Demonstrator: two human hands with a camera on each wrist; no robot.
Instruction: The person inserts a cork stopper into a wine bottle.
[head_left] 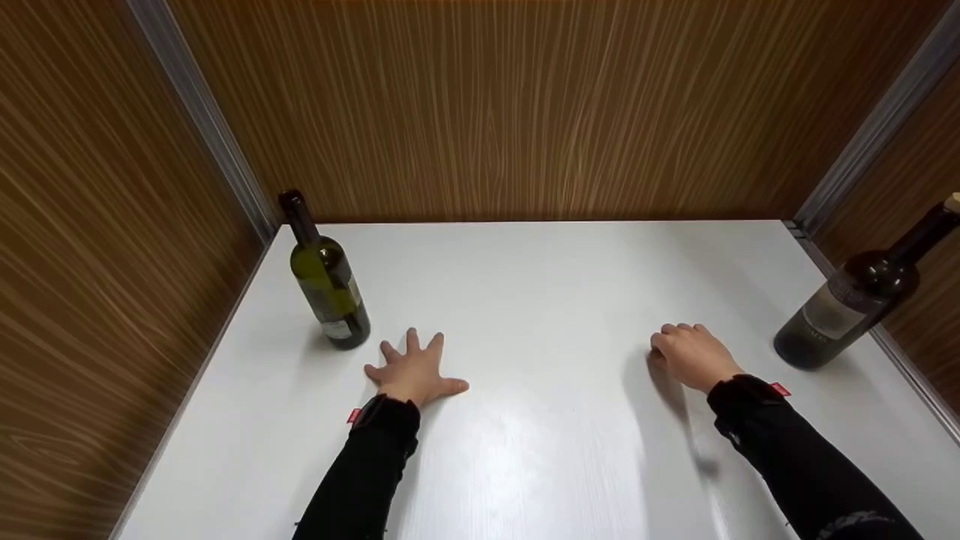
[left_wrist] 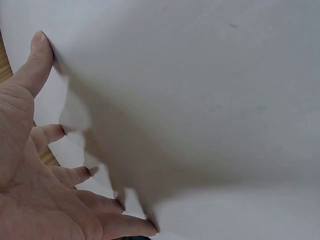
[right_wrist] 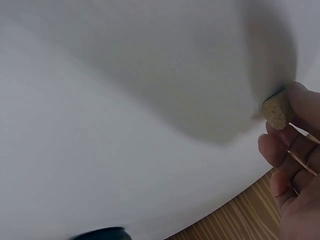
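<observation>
The left hand (head_left: 415, 373) lies flat on the white counter (head_left: 540, 285), fingers (left_wrist: 107, 202) spread straight and holding nothing. Level with it, well apart to the right, the right hand (head_left: 690, 354) rests on the counter with its fingers (right_wrist: 280, 150) curled; the right wrist view shows them pinching a cork (right_wrist: 277, 109) against the thumb, the cork's end just at the counter surface. Just beyond the left hand stands a green bottle (head_left: 324, 279), upright and near the left wall. Near the right hand, at the counter's right edge, stands a dark bottle (head_left: 855, 300) with a pale stopper in its neck. Wood-grain walls (head_left: 525, 105) enclose the counter.
</observation>
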